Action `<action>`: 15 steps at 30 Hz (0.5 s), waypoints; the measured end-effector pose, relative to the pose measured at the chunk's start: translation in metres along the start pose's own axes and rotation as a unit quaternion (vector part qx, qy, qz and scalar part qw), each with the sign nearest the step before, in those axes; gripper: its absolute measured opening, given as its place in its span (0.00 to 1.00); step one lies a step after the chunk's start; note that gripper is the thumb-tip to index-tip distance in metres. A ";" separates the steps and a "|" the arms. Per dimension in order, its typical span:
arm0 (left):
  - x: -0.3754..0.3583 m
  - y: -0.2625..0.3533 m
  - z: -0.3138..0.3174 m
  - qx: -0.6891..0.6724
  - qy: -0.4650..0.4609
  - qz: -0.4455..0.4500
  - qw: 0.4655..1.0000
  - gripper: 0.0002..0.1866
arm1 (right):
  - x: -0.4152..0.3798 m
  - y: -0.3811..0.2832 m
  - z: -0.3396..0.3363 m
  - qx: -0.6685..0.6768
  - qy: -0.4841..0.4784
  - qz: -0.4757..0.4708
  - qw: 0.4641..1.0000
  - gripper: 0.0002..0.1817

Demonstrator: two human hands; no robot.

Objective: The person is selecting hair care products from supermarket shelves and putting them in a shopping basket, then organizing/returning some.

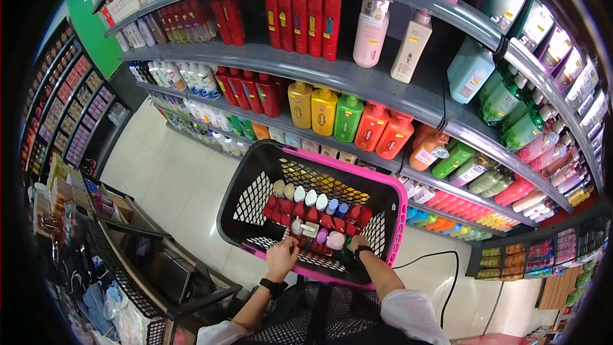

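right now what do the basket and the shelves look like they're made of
Basket: looks like moulded plastic, black lattice walls with a glossy pink rim.
Shelves: probably painted metal, smooth grey with thin flat edges; cannot be sure.

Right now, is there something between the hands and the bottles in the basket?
Nothing visible. The left hand and right hand already rest on the bottles at the near side of the pink-rimmed basket, with no gap showing.
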State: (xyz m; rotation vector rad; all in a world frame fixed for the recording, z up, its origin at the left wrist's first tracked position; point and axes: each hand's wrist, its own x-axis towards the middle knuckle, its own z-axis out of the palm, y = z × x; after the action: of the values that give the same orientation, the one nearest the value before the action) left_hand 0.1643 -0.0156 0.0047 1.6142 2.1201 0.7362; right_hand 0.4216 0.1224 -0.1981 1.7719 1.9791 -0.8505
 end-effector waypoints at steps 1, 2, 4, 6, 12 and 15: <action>0.000 0.000 0.001 -0.002 0.007 0.005 1.000 0.06 | -0.002 0.002 -0.005 -0.015 -0.013 -0.036 0.999 0.25; 0.002 0.000 0.002 -0.004 0.016 0.011 1.000 0.06 | -0.005 0.002 -0.008 -0.023 -0.018 -0.044 0.999 0.26; 0.004 0.002 0.001 0.006 0.004 0.004 1.000 0.06 | -0.007 0.000 -0.010 -0.030 -0.024 -0.050 0.998 0.27; 0.002 0.004 0.000 0.017 -0.006 -0.007 1.000 0.06 | -0.008 -0.006 -0.014 0.001 -0.034 0.009 0.999 0.28; 0.003 0.007 -0.002 0.014 0.007 -0.016 1.000 0.05 | 0.022 0.002 -0.040 0.098 0.151 0.099 0.979 0.20; 0.004 0.006 0.000 0.018 0.011 -0.028 0.999 0.05 | 0.033 0.005 -0.065 0.077 0.134 0.053 0.987 0.17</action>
State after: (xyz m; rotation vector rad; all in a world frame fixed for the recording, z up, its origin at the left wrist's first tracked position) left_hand 0.1679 -0.0107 0.0086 1.5657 2.1967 0.7059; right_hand 0.4299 0.1898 -0.1703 2.1586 2.0026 -0.7829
